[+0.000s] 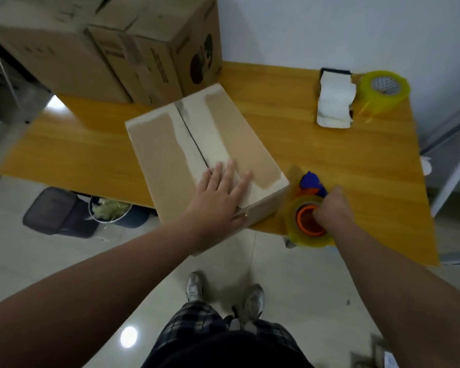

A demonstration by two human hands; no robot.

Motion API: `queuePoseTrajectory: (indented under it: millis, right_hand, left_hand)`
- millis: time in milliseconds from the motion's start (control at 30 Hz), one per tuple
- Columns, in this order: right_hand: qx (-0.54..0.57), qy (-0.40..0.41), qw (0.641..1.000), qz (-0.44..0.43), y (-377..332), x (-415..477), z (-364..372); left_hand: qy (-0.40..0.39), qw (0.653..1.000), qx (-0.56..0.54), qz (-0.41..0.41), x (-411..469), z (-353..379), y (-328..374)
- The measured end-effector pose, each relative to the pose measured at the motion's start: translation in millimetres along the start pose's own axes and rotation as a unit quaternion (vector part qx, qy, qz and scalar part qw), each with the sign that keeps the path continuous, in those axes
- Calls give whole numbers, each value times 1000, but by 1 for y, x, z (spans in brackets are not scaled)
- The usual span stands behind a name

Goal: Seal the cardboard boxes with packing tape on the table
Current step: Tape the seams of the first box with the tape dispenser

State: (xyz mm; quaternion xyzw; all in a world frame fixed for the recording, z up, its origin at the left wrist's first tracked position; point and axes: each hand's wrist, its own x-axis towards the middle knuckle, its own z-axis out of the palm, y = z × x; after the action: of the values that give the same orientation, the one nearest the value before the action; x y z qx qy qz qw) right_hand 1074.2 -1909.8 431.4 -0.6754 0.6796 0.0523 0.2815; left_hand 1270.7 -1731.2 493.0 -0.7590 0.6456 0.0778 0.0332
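- The box [170,155] sits at the tabletop's [77,144] near edge, with one corner overhanging. Its seam runs far to near, skewed slightly right at the near end. The top looks nearly square.
- The left hand [221,192] lies flat with straight fingers on the box's near end, right of the seam.
- The right hand [332,211] grips the dispenser [303,221] just right of the box, its blue end pointing away.
- A spare roll [383,90] lies at the far right corner.

Brown cardboard box [165,155] streaked with pale patches; translucent yellow tape roll [294,224] on orange-and-blue dispenser [310,181]; honey wood-grain bench [329,155]; dark checked trousers [197,322].
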Motion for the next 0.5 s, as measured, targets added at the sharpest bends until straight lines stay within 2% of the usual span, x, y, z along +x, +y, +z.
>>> queuePoseTrajectory:
  millis: [167,300,400,500]
  right_hand:
    - [142,10,990,16,33,5,-37]
    - [205,64,975,-50,32,6,-71]
    - [226,109,963,-103,22,0,-87]
    - [250,146,946,-149,11,-13,-97]
  left_hand:
    - [-36,995,39,87,18,-9,10]
    - [-54,984,80,151,51,-33,2]
    - [-57,986,94,127,80,-47,-1]
    - [-83,991,54,93,99,-54,-4]
